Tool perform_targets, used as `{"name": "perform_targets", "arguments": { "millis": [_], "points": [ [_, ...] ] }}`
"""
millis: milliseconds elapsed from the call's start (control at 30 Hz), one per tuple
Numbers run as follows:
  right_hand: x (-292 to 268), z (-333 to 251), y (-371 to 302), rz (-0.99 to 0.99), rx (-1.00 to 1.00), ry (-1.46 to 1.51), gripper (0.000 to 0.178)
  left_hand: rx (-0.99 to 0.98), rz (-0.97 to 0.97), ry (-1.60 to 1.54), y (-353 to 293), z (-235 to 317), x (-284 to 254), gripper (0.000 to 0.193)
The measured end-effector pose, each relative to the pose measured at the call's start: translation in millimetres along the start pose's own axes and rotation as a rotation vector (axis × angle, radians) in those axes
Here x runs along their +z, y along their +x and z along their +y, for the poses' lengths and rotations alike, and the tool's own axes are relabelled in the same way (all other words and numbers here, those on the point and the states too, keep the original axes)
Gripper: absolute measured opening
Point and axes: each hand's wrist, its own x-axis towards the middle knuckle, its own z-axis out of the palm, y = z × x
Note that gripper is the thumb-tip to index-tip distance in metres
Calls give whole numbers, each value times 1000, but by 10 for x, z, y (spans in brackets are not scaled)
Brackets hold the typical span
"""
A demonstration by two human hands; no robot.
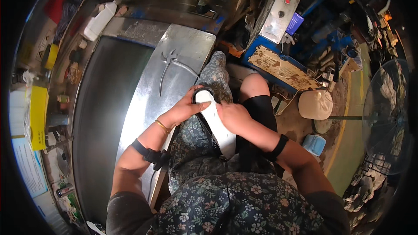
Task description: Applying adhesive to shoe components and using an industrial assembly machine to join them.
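A shoe (221,129) lies bottom up across my lap, on the flowered apron (244,196). Its underside is white and long, with black material round the toe end and down the left edge. My left hand (186,107) grips the toe end, thumb laid on the white face and fingers round the far side. At the right edge, my right hand (231,117) holds the shoe near the toe, its fingers partly hidden. Metal pincers (170,63) with curved handles rest on the shiny metal plate (189,39) beyond my left hand.
Left of the plate runs a dark belt (109,104). A white bottle (99,21) stands past its far end. To the right are a control box with buttons (281,8), a cream jug (315,104), a blue container (314,144) and a large fan (387,117).
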Motion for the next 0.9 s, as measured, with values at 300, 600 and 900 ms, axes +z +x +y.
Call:
{"name": "perform_targets", "arguments": {
  "millis": [300,600,900],
  "points": [
    [235,-5,-138,217,30,899,60,41,633,-551,-102,-224,474,60],
    [270,-470,-23,166,157,652,68,-19,476,1407,-352,183,284,45],
    [700,-302,-122,440,24,723,61,49,698,510,-676,-490,695,66]
  ]
}}
